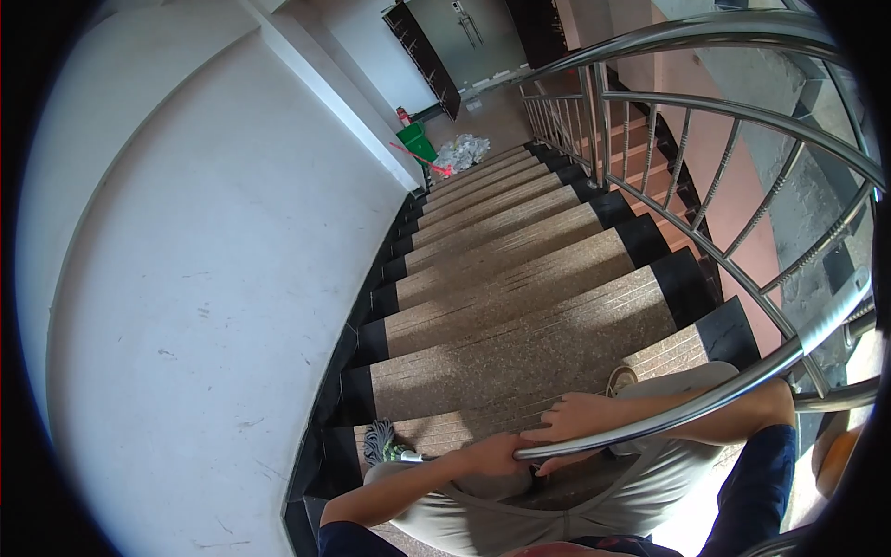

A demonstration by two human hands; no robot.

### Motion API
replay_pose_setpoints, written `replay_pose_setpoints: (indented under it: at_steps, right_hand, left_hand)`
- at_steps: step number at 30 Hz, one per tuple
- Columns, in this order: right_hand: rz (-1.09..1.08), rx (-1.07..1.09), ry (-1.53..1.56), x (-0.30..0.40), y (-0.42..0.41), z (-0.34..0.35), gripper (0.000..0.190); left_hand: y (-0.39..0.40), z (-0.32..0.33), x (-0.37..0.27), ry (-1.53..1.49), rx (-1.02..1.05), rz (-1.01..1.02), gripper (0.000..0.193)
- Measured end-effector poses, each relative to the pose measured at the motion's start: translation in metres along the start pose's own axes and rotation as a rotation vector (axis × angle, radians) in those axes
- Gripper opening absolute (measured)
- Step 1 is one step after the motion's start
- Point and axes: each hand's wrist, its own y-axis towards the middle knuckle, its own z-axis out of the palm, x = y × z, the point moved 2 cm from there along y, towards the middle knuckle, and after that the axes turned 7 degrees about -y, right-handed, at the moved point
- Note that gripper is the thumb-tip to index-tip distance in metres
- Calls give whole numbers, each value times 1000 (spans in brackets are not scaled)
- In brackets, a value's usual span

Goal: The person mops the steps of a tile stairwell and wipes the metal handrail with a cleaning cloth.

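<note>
My left hand point(495, 456) is closed round the lower part of a shiny metal mop handle point(647, 432). The handle slants up to the right over my right forearm and ends in a white grip point(835, 313). Left of that hand, a white collar point(411, 457) and the grey strands of a mop head point(378, 442) show by my knee, at the stair's left side. My right hand point(574, 418) reaches from the right beneath the handle, its fingertips beside my left hand; whether it grips anything is unclear. My legs in light trousers are bent on the steps.
Speckled stone stairs point(515, 306) with black edges descend ahead, between a white wall point(209, 278) and a metal railing point(710, 104). At the bottom are a green bin point(416, 143), a red-handled tool point(438, 168), a pile of whitish litter point(463, 153) and a fire extinguisher point(403, 115).
</note>
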Motion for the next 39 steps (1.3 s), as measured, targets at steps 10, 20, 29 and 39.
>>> replay_pose_setpoints:
  at_steps: [10, 20, 29, 39]
  right_hand:
    - [-19, 32, -18, -6, 2, 2, 77]
    - [39, -28, 17, -9, -1, 4, 72]
    - [38, -17, -26, -9, 0, 5, 76]
    - [16, -73, -33, -7, -1, -4, 75]
  left_hand:
    - [0, -1, 1, 18, -75, -18, 29]
    - [0, -2, -1, 30, -127, -31, 19]
    - [0, -3, 1, 46, -112, -48, 20]
    - [2, -1, 6, 80, -130, -38, 20]
